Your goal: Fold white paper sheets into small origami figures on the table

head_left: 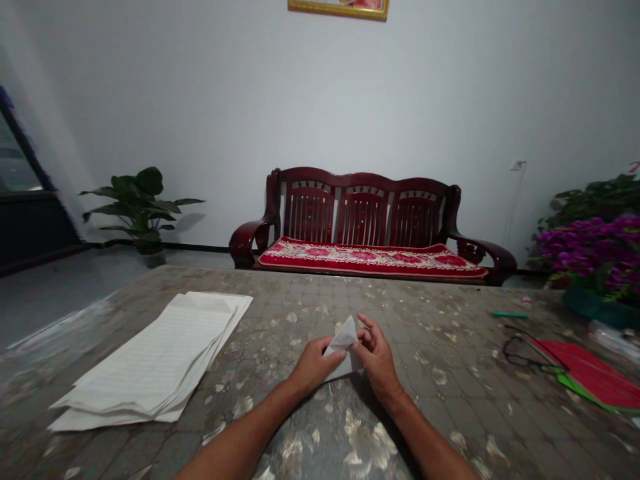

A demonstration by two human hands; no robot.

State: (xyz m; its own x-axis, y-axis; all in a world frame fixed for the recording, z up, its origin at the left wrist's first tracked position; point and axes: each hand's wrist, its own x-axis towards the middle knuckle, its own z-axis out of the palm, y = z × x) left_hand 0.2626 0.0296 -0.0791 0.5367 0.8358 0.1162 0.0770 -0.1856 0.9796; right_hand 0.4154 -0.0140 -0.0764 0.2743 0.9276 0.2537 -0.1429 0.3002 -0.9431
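Observation:
A small folded sheet of white paper (345, 335) is held between my two hands, just above the middle of the table. Its upper part comes to a point, and a flat lower edge shows below my thumbs. My left hand (316, 363) grips its left side, with the thumb across the front and the fingers behind. On the right side, my right hand (376, 355) pinches the paper between thumb and fingers, the index finger raised beside the tip. Some of the fingers are hidden behind the paper.
Left of my hands lies a stack of lined paper (155, 353). On the right are eyeglasses (533, 353), red sheets (595, 373), a green pen (510, 314) and purple flowers in a pot (600, 310). The patterned table (280, 427) ends before a wooden bench (363, 207).

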